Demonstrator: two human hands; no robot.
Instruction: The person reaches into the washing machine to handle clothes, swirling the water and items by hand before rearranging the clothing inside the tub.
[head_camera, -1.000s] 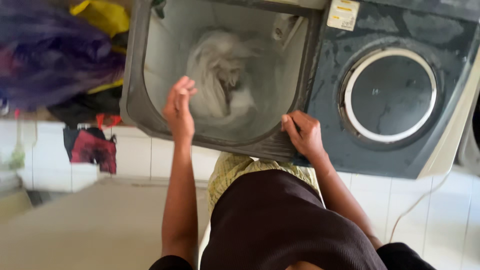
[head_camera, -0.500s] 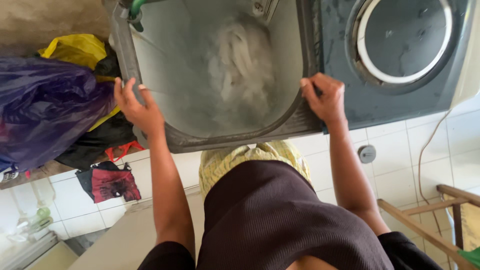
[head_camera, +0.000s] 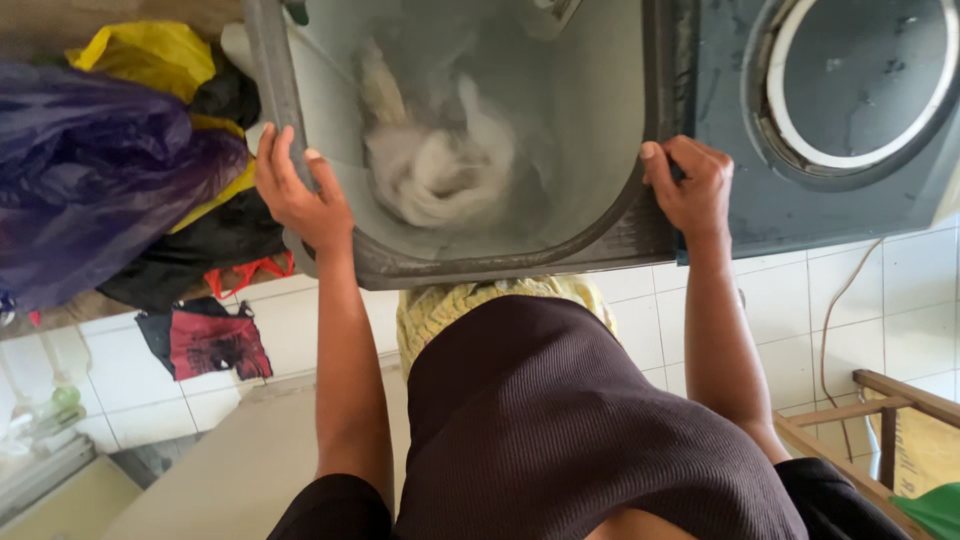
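Note:
A grey twin-tub washing machine stands in front of me, its wash tub (head_camera: 620, 215) open and filled with cloudy water. White laundry (head_camera: 435, 170) swirls in the water. My left hand (head_camera: 298, 190) grips the tub's left rim, fingers curled over the edge. My right hand (head_camera: 690, 185) grips the rim at the tub's right side, next to the round spinner lid (head_camera: 860, 80). Both arms reach forward over my dark ribbed top.
A purple plastic bag (head_camera: 95, 170), a yellow bag (head_camera: 150, 55) and dark clothes (head_camera: 200, 250) lie left of the machine. A red and black cloth (head_camera: 210, 340) hangs on the white tiled wall. A wooden frame (head_camera: 880, 410) stands at the lower right.
My left hand has moved from the tub's front edge out to its left rim. My right hand stays on the right rim. The view has shifted closer and to the right.

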